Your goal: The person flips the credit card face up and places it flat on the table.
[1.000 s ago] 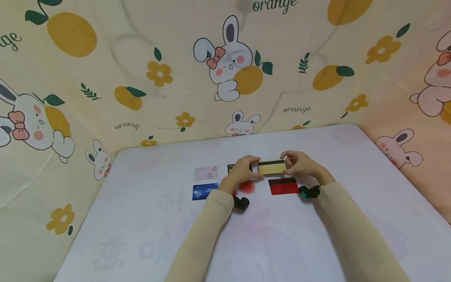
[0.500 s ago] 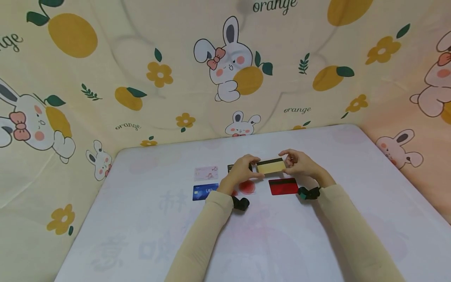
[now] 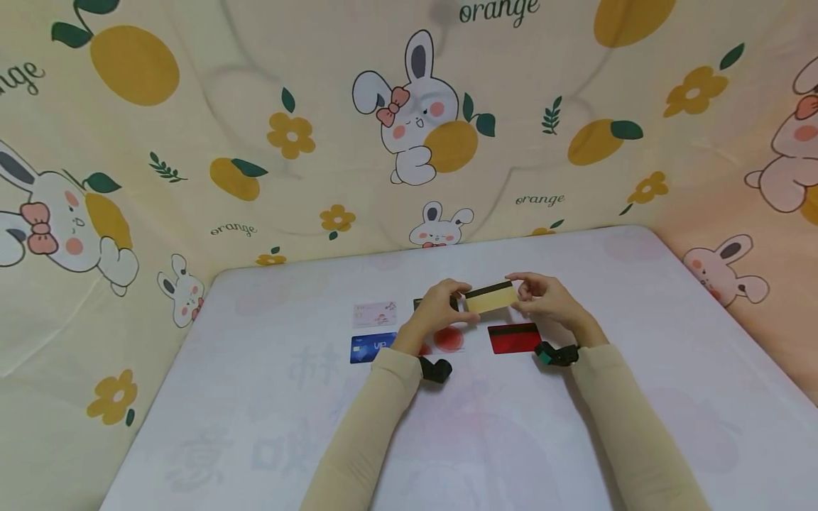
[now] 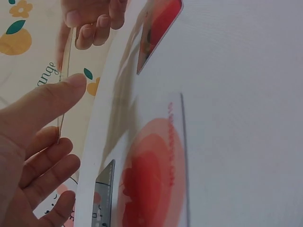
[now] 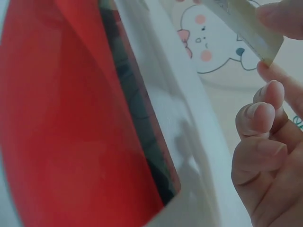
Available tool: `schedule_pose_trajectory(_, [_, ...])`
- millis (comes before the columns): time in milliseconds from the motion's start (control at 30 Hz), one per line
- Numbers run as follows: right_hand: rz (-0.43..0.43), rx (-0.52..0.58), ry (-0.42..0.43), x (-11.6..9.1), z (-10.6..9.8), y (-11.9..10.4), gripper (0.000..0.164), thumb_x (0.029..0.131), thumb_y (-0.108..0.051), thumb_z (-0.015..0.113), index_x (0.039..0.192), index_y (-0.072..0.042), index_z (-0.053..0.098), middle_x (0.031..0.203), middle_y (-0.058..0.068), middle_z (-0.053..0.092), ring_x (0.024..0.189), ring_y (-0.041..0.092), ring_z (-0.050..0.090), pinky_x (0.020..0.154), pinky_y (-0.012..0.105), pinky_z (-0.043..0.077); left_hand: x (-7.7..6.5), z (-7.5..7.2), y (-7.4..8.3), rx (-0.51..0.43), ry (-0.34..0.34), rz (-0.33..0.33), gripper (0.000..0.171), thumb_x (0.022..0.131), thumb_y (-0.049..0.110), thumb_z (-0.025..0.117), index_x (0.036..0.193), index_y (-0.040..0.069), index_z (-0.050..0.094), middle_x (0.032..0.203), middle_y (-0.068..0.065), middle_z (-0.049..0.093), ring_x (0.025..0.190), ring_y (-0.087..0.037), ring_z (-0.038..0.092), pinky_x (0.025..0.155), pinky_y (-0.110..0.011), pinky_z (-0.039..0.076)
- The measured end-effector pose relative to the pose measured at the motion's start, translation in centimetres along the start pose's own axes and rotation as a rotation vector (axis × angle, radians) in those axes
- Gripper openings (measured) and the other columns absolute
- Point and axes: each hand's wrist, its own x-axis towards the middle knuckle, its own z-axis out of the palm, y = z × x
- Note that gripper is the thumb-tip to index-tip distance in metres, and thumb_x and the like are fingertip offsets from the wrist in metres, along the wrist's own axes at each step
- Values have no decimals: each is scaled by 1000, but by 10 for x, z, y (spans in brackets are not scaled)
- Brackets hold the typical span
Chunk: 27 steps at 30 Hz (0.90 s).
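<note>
A gold card (image 3: 491,298) with a dark stripe along its top edge is tilted, right end higher, between the two hands. My left hand (image 3: 441,305) pinches its left end; in the left wrist view the card appears edge-on behind the thumb (image 4: 71,87). At the other end, my right hand (image 3: 551,301) holds it between thumb and index finger, and the other fingers (image 5: 258,118) are curled. Below lies a red card (image 3: 514,338) with a black stripe. A white card with red circles (image 3: 449,339) and a dark card (image 3: 418,304) are partly hidden by the left hand.
A pale pink card (image 3: 374,314) and a blue VIP card (image 3: 371,348) lie to the left on the white table (image 3: 255,397). Behind the table hangs a cream cloth (image 3: 358,135) printed with rabbits and oranges. Each wrist wears a small black device (image 3: 436,370).
The gold card has tilted, its right end rising with my right hand. My right forearm has shifted slightly left. My left hand has hardly moved.
</note>
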Motion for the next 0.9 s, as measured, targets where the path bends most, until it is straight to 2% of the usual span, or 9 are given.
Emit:
schedule_pose_trajectory(233, [-27,54,31,-1,3,6,50,84,1,68,131,4,50,77,-8,45,68,2,47,50,21,43,-2,0,1,-24,-11,-10,63,76,30,82,130,8,59,127,-8,62,113,-22,61,99,-31,50])
schedule_pose_trajectory(533, [-39,89,49,-4,5,7,50,84,1,68,130,5,50,79,-7,46,68,2,48,51,22,42,-2,1,0,10,-8,13,62,75,30,82,129,9,60,125,-9,62,111,-21,60,99,-31,49])
schedule_pose_trajectory(767, [-51,91,53,-5,8,4,50,83,2,69,129,5,50,79,-6,45,70,3,48,52,21,43,-3,-1,3,46,-3,14,69,74,32,83,133,8,57,134,-9,58,124,-23,54,111,-38,42])
schedule_pose_trajectory(900, [-60,93,46,-4,9,4,50,82,3,69,129,6,51,78,-6,45,70,4,48,53,20,43,-3,-1,5,65,14,20,72,74,32,83,136,8,54,137,-9,56,129,-24,52,113,-39,40])
